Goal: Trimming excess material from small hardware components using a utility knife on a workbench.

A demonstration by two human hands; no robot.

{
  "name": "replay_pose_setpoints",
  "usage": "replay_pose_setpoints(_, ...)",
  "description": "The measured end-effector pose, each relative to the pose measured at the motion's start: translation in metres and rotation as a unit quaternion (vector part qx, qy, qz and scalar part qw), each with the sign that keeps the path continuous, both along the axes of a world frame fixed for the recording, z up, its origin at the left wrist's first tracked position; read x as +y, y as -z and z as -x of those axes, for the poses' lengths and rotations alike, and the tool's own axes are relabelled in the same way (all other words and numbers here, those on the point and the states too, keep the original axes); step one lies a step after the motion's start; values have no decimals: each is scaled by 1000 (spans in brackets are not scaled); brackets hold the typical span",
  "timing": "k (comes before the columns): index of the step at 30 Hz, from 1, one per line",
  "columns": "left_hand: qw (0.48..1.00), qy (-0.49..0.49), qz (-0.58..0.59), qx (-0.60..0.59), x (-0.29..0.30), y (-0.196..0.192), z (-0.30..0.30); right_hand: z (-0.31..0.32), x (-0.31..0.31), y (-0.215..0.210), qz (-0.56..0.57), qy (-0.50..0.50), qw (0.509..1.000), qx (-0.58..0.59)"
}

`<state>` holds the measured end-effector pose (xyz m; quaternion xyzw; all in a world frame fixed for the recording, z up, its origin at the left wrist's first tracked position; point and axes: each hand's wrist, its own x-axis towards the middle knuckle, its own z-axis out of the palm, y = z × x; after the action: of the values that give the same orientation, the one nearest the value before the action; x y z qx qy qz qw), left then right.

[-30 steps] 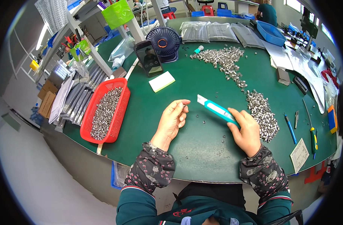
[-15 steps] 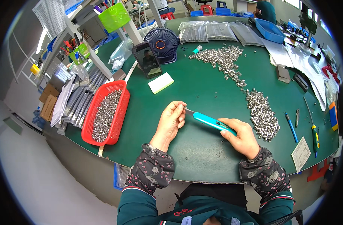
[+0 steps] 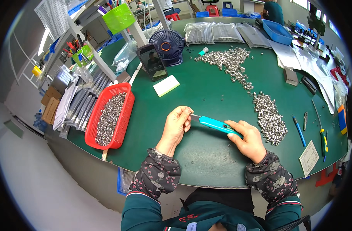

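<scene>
My right hand is wrapped round the handle of a teal utility knife, its blade pointing left. Thumb and fingertips of my left hand are pinched together at the blade's tip. Whatever small piece they hold is mostly covered by the fingers; it looks like a small metal part. Right of the knife lies a pile of short silvery metal sleeves. A larger heap of similar metal parts spreads farther back. At the left, a red plastic basket holds many more of them.
A phone leans by a dark blue fan; a pale notepad lies in front. At the right are a blue pen-like tool, a screwdriver and a paper slip. A blue tray stands far right.
Hardly anything differs. My left hand has shifted very slightly at the blade's tip, and the whole view has moved a little.
</scene>
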<state>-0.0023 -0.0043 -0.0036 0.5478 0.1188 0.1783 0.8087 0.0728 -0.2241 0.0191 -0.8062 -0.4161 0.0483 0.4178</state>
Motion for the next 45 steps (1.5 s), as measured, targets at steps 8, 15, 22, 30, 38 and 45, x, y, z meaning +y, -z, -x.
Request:
replay_pose_setpoints(8, 1000, -1, -17, 16, 1, 2, 0, 5, 2, -1, -7, 46, 983, -179)
replay_pose_setpoints(15, 999, 9, -1, 40, 1, -1, 1, 5, 3, -3, -5, 44, 971, -234)
replay_pose_setpoints(22, 999, 31, -12, 41, 2, -2, 0, 4, 3, -3, -8, 37, 969, -246)
replay_pose_setpoints(30, 999, 25, -18, 37, 3, -1, 0, 4, 4, -3, -6, 32, 967, -252)
replay_pose_setpoints(38, 996, 34, -3, 79, 4, -3, 1, 3, 4, -4, -1, 27, 959, -281)
replay_pose_setpoints(45, 993, 54, 58, 85, 5, -4, 2, 0, 2, -5, -69, 56, 965, -247)
